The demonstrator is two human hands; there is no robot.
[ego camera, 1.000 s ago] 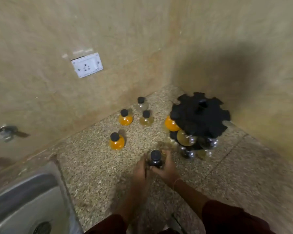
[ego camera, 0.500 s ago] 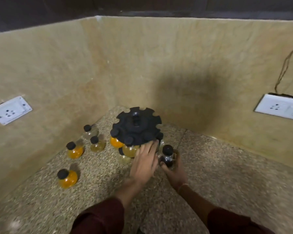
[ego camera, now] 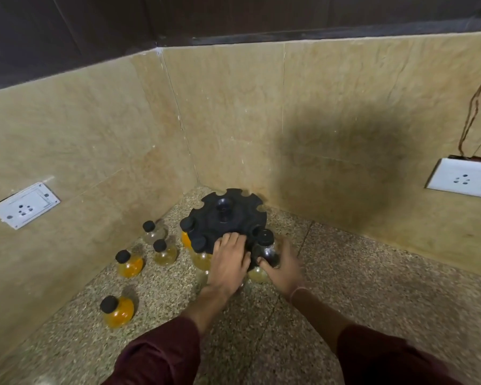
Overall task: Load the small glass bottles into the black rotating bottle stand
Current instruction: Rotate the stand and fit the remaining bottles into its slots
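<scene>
Rightward, dark bottle (ego camera: 267, 250) in right hand (ego camera: 285, 266)

A black notched bottle stand (ego camera: 228, 218) sits on a speckled beige-and-brown granite counter (ego camera: 358, 287), backed by mottled tan wall tiles (ego camera: 233, 120) under a dark brown band. Black-capped glass bottles hold orange (ego camera: 118, 312) (ego camera: 129, 264) or pale yellow (ego camera: 164, 252) contents, while one dark bottle (ego camera: 267, 250) looks nearly black. Maroon sleeves (ego camera: 161, 357) and two white sockets (ego camera: 24, 204) (ego camera: 463, 181) complete the palette.
</scene>
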